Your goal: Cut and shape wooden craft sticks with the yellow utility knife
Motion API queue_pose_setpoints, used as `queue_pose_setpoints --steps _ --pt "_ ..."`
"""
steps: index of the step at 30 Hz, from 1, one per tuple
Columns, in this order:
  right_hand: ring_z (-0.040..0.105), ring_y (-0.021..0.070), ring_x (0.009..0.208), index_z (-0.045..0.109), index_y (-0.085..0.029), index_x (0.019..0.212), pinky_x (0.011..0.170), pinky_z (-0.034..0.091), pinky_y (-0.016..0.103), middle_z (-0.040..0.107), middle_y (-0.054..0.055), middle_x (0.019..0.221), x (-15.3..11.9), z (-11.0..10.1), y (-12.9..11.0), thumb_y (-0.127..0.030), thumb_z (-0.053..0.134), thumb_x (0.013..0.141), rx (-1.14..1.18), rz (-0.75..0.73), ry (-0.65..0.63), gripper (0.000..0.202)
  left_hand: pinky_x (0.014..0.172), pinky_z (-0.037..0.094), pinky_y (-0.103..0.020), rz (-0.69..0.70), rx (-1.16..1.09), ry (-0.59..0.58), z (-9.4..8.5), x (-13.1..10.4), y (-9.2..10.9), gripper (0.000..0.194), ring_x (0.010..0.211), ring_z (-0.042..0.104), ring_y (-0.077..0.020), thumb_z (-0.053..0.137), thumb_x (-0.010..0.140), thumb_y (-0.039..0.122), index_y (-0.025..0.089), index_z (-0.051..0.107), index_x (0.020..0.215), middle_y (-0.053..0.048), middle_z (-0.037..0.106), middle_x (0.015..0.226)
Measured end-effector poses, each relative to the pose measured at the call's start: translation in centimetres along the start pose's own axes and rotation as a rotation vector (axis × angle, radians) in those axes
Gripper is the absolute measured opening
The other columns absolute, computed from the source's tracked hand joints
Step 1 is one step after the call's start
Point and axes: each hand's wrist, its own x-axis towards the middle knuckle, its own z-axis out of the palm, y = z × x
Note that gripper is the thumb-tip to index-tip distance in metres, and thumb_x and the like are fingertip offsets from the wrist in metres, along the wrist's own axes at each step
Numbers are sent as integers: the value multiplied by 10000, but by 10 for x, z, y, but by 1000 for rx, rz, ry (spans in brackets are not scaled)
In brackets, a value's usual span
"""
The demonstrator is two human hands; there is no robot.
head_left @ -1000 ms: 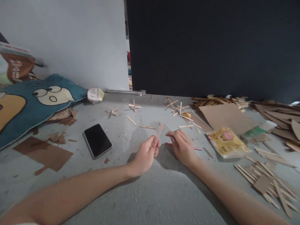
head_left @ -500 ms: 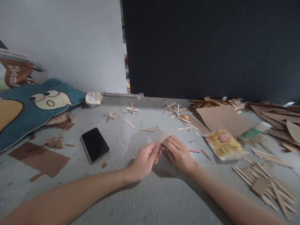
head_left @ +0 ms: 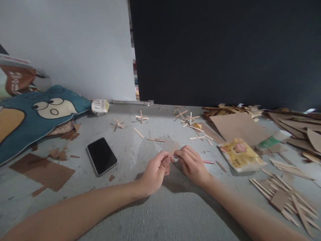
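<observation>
Over the table's middle, my left hand [head_left: 157,169] has thumb and fingers pinched together at a thin pale wooden stick [head_left: 174,146], which shows only as a blur beyond the fingertips. My right hand [head_left: 192,164] faces it just to the right, its fingers curled closed. What the right fingers grip is mostly hidden; something small and thin shows at their tips. From behind that hand, a pink pencil [head_left: 208,162] pokes out to the right. Beyond both hands, a single craft stick [head_left: 156,139] lies flat, with a crossed-stick piece [head_left: 141,117] farther back.
A phone [head_left: 101,156] and brown cardboard [head_left: 42,170] lie left, beside a blue cushion [head_left: 55,110]. To the right are a yellow tissue pack [head_left: 240,155], a white-green tube [head_left: 273,140] and a pile of craft sticks [head_left: 286,197]. A dark panel [head_left: 225,53] stands behind.
My fingertips have drawn slightly apart. The stick between them, upright and clearer before, now looks tilted and blurred. Both forearms stay in nearly the same place.
</observation>
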Motion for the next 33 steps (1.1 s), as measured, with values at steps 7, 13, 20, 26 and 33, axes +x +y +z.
queue_pose_setpoints --steps 7,13,20,26,33 --pt "550 221 719 609 -227 1122 650 456 327 652 59 814 1 -3 -2 -77 404 1027 30 -34 -2 272 528 305 -243 107 97 42 -1 -3 -8 443 530 303 -103 446 1045 636 203 538 1037 97 331 612" --pt "555 222 716 598 -232 1103 651 445 328 640 53 802 1 -3 -1 -80 408 1022 11 -45 -3 256 539 325 -250 132 153 31 -2 -4 -8 452 544 322 -109 403 1068 614 194 570 1070 86 340 626" --pt "540 215 716 588 -227 1070 649 444 319 637 48 790 1 -4 -3 -60 415 1018 23 -40 -3 246 560 354 -256 197 213 49 -3 -8 -8 433 562 366 -115 393 1089 560 187 611 1123 69 376 646" --pt "558 219 719 607 -228 1092 655 453 327 651 52 799 0 -4 -2 -78 420 1022 47 -41 -7 250 575 373 -270 212 242 50 -3 -9 -4 426 557 377 -122 381 1099 535 189 626 1132 66 384 641" --pt "564 218 722 619 -232 1111 659 467 334 654 56 805 -2 -4 -2 -86 413 1030 50 -52 -13 265 607 380 -280 220 296 74 -2 -10 0 420 570 401 -128 393 1093 543 192 622 1074 58 411 643"
